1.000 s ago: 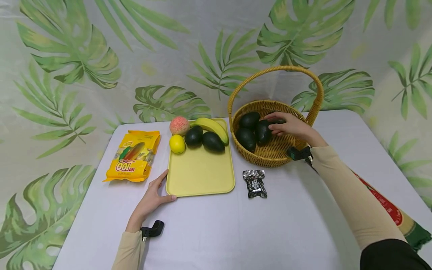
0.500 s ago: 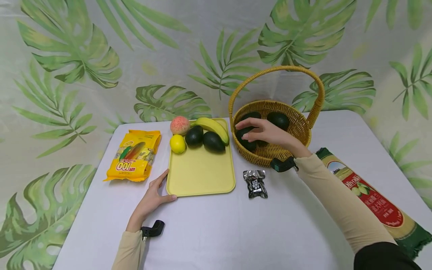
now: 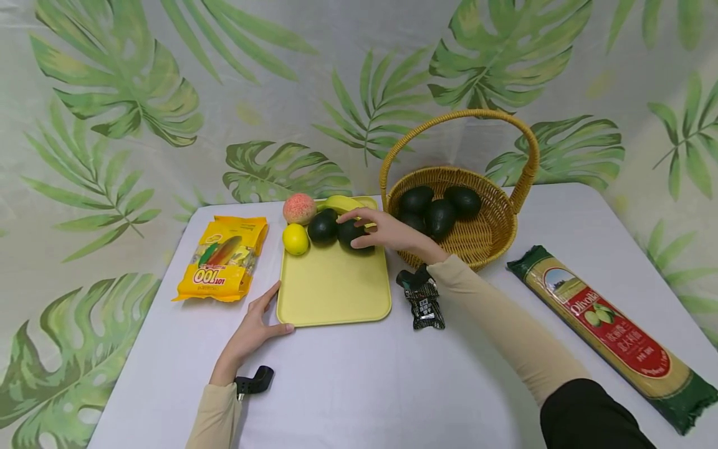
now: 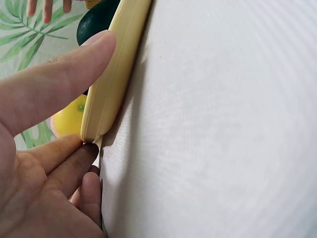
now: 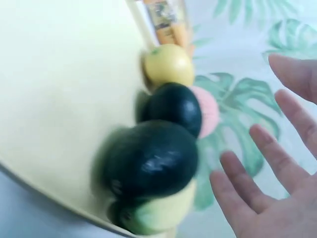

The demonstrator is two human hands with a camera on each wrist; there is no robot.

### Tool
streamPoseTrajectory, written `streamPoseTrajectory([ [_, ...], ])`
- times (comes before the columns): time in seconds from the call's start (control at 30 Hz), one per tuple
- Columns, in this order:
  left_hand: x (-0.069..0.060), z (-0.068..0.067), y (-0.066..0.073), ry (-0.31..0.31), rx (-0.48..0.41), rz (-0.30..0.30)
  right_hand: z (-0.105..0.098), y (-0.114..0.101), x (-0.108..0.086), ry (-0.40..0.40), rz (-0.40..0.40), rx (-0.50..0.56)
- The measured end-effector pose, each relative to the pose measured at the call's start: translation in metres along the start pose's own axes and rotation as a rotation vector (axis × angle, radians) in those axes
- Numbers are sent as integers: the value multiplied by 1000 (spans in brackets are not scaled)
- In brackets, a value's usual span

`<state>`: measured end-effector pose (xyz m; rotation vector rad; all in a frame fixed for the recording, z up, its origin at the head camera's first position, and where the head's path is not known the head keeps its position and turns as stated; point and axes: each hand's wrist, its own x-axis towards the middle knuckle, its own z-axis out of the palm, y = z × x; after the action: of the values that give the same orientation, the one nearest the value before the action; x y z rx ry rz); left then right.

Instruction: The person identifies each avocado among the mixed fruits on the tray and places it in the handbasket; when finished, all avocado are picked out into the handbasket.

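Observation:
The left hand (image 3: 250, 337) touches the near left corner of the yellow tray (image 3: 333, 293); in the left wrist view its thumb and fingers lie at the tray's rim (image 4: 111, 84). Above the tray's right side is the right hand (image 3: 395, 234), fingers spread and holding nothing, over an avocado (image 3: 349, 232). In the right wrist view the right hand (image 5: 277, 173) is apart from that avocado (image 5: 153, 158). A second avocado (image 3: 322, 227), a yellow lemon-like fruit (image 3: 295, 239), a pink peach (image 3: 300, 209) and a banana (image 3: 340, 203) lie along the tray's back.
Right of the tray stands a wicker basket (image 3: 496, 240) with a tall handle, several avocados (image 3: 440, 219) inside. A small black packet (image 3: 426, 308) lies in front of it. A yellow candy bag (image 3: 224, 259) is at left, a long pasta package (image 3: 606, 324) at right.
The right hand has moved left from the basket to above the tray, leaving an avocado at the basket's back right. The pasta package is now fully uncovered. The left hand stays put.

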<state>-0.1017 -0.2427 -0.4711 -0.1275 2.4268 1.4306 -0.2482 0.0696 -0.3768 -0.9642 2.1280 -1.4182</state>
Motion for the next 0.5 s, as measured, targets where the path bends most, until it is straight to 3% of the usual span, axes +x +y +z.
streamPoseTrajectory([
  [0.3, 0, 0, 0, -3, -6, 4, 20, 25, 24, 130, -65, -182],
  [0.5, 0, 0, 0, -3, -2, 3, 26, 36, 33, 179, -4, -278],
])
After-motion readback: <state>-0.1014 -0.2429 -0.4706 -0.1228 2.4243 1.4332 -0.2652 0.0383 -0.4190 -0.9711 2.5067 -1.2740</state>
